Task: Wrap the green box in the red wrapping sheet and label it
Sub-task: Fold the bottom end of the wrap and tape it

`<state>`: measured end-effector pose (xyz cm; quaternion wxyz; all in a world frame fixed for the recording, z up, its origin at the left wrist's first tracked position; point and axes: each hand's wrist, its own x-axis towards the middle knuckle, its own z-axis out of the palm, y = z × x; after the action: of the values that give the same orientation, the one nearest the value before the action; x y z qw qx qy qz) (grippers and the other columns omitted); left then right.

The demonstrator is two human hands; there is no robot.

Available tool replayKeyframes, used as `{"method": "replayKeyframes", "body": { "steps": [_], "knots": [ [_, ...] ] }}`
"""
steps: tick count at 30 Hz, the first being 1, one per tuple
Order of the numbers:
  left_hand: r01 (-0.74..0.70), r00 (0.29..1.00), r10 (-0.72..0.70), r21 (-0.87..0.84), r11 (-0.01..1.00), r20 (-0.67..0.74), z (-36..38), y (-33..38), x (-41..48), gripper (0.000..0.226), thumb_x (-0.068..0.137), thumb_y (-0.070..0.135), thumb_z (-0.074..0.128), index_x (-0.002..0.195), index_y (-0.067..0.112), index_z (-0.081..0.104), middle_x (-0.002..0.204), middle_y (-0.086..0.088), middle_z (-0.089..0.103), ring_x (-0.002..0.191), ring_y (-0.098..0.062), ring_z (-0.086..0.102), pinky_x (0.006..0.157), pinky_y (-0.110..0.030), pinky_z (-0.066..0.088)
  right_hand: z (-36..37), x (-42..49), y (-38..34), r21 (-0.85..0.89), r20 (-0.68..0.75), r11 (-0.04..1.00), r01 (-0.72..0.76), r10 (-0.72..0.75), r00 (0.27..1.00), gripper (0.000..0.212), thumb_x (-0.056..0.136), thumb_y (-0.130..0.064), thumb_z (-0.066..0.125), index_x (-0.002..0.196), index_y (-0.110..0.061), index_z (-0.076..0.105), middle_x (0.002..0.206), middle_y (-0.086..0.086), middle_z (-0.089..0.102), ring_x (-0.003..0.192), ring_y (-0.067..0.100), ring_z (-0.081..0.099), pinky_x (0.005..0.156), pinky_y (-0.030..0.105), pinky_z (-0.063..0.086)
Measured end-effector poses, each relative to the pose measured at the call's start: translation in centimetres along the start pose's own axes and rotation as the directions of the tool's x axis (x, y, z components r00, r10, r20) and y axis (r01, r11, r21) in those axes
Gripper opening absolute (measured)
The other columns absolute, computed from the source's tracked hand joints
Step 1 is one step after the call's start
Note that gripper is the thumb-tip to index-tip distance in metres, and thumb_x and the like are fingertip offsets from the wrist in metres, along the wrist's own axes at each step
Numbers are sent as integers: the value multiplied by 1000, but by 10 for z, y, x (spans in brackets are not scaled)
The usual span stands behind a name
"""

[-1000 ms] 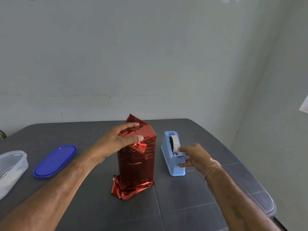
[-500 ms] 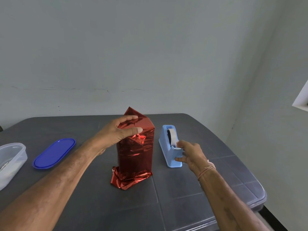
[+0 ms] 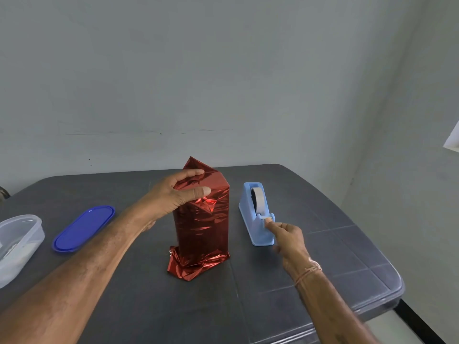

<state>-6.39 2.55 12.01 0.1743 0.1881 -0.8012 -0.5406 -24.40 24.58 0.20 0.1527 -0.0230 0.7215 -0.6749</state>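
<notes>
The box stands upright in the middle of the dark table, fully covered by the shiny red wrapping sheet (image 3: 202,232); no green shows. Crumpled foil flares out at its base and a loose flap sticks up at the top. My left hand (image 3: 177,194) grips the folded foil at the top of the box, thumb across the front. To the right stands a light blue tape dispenser (image 3: 257,214) with a roll of tape. My right hand (image 3: 285,238) pinches the tape end at the dispenser's cutter.
A blue oval lid (image 3: 83,228) lies on the left of the dark table (image 3: 323,269). A clear plastic container (image 3: 17,242) sits at the far left edge. The table's rounded right corner and front edge are close by. A grey wall stands behind.
My right hand shifted from beside the dispenser to its cutter and now pinches the tape end. My left hand keeps its hold on the foil top. The view has shifted slightly.
</notes>
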Motion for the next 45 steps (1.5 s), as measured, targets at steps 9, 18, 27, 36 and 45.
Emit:
{"method": "replayKeyframes", "body": {
  "steps": [9,18,27,36,45],
  "knots": [
    [2,1000,-2,11,1000,18,-3,-3,2,67,68,51,81,132,48,61,119,30,53,111,8,48,104,-32,35,-1,-5,4,238,85,970,-52,32,996,26,92,-15,75,101,9,71,74,10,67,62,13,58,59,22,55],
    [11,1000,-11,21,1000,13,-3,-3,3,68,67,53,81,132,49,61,124,26,57,120,-4,53,107,-34,36,-4,-7,9,255,103,963,-91,67,992,29,87,-25,79,99,0,74,77,7,67,64,11,59,57,21,54],
    [0,1000,-1,27,1000,27,-5,-6,2,80,48,73,82,125,59,62,142,15,55,132,-12,50,112,-40,37,0,-10,20,260,53,964,-51,39,998,26,88,-29,78,96,-5,74,89,11,69,78,17,61,68,28,55],
    [1,1000,-2,29,1000,12,-3,-3,1,69,64,56,82,130,52,62,140,15,57,130,-11,52,114,-40,38,8,-6,30,215,-48,976,37,-28,998,25,89,-30,77,90,-5,76,88,12,73,76,18,64,66,27,57],
    [1,1000,-2,21,1000,23,-3,-3,0,69,67,56,84,132,50,61,137,16,58,120,-1,53,113,-39,37,3,-19,33,209,-13,978,-20,24,1000,21,92,-20,75,85,-1,71,81,11,69,71,16,65,72,28,61]
  ]
}}
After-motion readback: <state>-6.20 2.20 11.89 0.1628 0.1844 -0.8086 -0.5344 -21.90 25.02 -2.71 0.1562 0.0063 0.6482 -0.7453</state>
